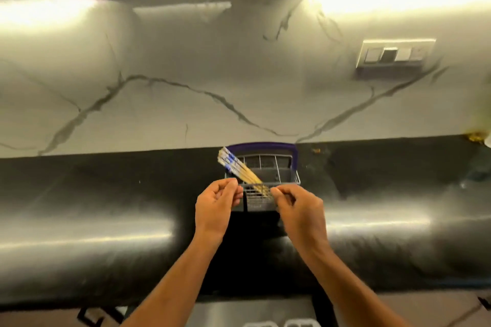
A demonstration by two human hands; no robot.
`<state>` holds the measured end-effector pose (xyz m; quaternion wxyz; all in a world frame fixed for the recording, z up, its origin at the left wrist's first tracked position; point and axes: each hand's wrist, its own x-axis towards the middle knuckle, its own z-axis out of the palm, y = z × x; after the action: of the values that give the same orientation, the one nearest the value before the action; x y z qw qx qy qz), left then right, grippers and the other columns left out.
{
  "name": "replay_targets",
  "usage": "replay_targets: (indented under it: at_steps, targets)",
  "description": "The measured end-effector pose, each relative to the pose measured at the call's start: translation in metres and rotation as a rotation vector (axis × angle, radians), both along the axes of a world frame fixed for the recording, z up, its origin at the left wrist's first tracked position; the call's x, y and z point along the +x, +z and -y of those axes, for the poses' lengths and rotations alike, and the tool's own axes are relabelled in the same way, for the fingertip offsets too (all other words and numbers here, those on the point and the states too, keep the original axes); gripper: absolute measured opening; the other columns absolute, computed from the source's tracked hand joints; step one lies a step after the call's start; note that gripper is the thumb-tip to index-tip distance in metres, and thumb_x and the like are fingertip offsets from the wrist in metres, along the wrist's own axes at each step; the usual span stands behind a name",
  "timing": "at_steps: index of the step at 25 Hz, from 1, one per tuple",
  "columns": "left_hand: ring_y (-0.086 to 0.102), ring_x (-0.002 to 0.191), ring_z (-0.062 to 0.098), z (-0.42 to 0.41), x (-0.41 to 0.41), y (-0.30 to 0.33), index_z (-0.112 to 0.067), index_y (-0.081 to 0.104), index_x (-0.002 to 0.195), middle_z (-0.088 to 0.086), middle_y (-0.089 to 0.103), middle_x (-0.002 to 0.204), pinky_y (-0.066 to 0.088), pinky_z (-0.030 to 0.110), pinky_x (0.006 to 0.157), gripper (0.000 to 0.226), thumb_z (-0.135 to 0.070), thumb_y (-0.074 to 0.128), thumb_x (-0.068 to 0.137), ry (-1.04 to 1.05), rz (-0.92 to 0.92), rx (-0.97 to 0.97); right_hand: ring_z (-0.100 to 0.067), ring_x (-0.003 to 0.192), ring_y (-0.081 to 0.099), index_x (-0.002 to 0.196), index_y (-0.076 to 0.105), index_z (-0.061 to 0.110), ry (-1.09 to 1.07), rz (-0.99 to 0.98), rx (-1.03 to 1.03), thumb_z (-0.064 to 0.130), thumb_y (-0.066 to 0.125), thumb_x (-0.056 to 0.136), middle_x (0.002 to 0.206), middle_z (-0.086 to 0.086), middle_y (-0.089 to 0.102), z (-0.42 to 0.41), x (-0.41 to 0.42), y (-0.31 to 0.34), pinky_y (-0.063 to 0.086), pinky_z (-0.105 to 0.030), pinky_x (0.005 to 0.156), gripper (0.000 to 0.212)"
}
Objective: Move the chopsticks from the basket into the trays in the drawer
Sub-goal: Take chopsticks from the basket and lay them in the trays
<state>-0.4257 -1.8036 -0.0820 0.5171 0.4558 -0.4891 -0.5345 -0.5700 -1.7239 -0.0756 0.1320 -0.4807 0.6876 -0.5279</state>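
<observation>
A grey wire basket (281, 170) with a purple handle stands on the dark countertop against the marble wall. A bundle of wooden chopsticks (239, 168) with blue-and-white tops leans out of its left side, tops pointing up-left. My left hand (216, 206) hovers at the basket's front left corner with fingers loosely curled, holding nothing that I can see. My right hand (296, 207) is at the front right corner, fingertips at the basket's wire rim near the chopsticks' lower ends. Whether it touches them is unclear. The drawer and its trays are hidden from view.
The glossy dark countertop (106, 220) stretches left and right of the basket. A wall socket panel (396, 54) sits on the marble backsplash at the right. Yellow crumbs (475, 137) lie at the far right corner. The counter's front edge runs below my forearms.
</observation>
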Motion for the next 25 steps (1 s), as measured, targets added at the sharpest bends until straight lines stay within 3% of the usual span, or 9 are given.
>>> replay_targets:
  at_steps: [3, 7, 9, 13, 17, 23, 25]
  targets:
    - [0.072, 0.084, 0.021, 0.038, 0.004, 0.014, -0.016, 0.072, 0.088, 0.01, 0.076, 0.088, 0.06, 0.04, 0.085, 0.009, -0.019, 0.065, 0.092, 0.08, 0.079, 0.11, -0.004, 0.066, 0.063, 0.099, 0.073, 0.026, 0.074, -0.062, 0.11, 0.032, 0.064, 0.095, 0.08, 0.01, 0.07, 0.047, 0.007, 0.016, 0.048, -0.014, 0.055, 0.012]
    - [0.073, 0.08, 0.021, 0.082, 0.006, 0.013, -0.025, 0.074, 0.074, 0.001, 0.076, 0.076, 0.06, 0.045, 0.085, 0.013, -0.025, 0.068, 0.085, 0.151, 0.285, 0.153, -0.01, 0.079, 0.065, 0.11, 0.071, 0.026, 0.17, -0.269, 0.242, 0.033, 0.06, 0.095, 0.096, 0.006, 0.073, 0.107, 0.011, 0.023, 0.055, -0.03, 0.069, 0.02]
    - [0.073, 0.082, 0.026, 0.096, 0.003, 0.006, -0.023, 0.072, 0.067, 0.006, 0.075, 0.077, 0.059, 0.044, 0.085, 0.019, -0.025, 0.069, 0.085, 0.133, 0.36, 0.18, -0.014, 0.078, 0.065, 0.107, 0.07, 0.025, 0.226, -0.391, 0.351, 0.032, 0.058, 0.095, 0.094, 0.002, 0.071, 0.132, 0.013, 0.017, 0.052, -0.031, 0.067, 0.019]
    - [0.069, 0.076, 0.017, 0.114, -0.005, -0.006, -0.023, 0.073, 0.077, 0.001, 0.073, 0.079, 0.061, 0.039, 0.08, 0.014, -0.031, 0.069, 0.088, 0.053, 0.465, 0.224, -0.019, 0.092, 0.064, 0.115, 0.063, 0.025, 0.227, -0.471, 0.425, 0.031, 0.056, 0.096, 0.106, -0.001, 0.067, 0.163, 0.023, -0.006, 0.05, -0.031, 0.074, 0.021]
    - [0.059, 0.059, 0.008, 0.126, -0.009, -0.013, -0.022, 0.072, 0.07, -0.003, 0.068, 0.068, 0.044, 0.022, 0.055, 0.025, -0.034, 0.066, 0.091, 0.043, 0.549, 0.149, -0.018, 0.099, 0.059, 0.117, 0.059, 0.021, 0.19, -0.475, 0.381, 0.033, 0.051, 0.099, 0.113, -0.002, 0.062, 0.174, 0.025, -0.018, 0.05, -0.032, 0.08, 0.023]
    - [0.064, 0.067, 0.006, 0.121, -0.008, -0.013, -0.024, 0.074, 0.087, -0.007, 0.071, 0.079, 0.04, 0.014, 0.055, 0.015, -0.035, 0.065, 0.092, 0.025, 0.597, 0.076, -0.017, 0.097, 0.056, 0.11, 0.061, 0.018, 0.264, -0.476, 0.37, 0.032, 0.052, 0.099, 0.108, -0.002, 0.062, 0.179, 0.019, -0.016, 0.048, -0.03, 0.079, 0.02]
    - [0.065, 0.072, 0.004, 0.12, -0.006, -0.011, -0.024, 0.074, 0.092, -0.008, 0.071, 0.082, 0.041, 0.014, 0.056, 0.012, -0.033, 0.066, 0.092, 0.021, 0.597, 0.06, -0.015, 0.087, 0.06, 0.105, 0.065, 0.018, 0.287, -0.431, 0.394, 0.028, 0.055, 0.097, 0.1, -0.002, 0.065, 0.182, 0.015, -0.012, 0.051, -0.029, 0.075, 0.016]
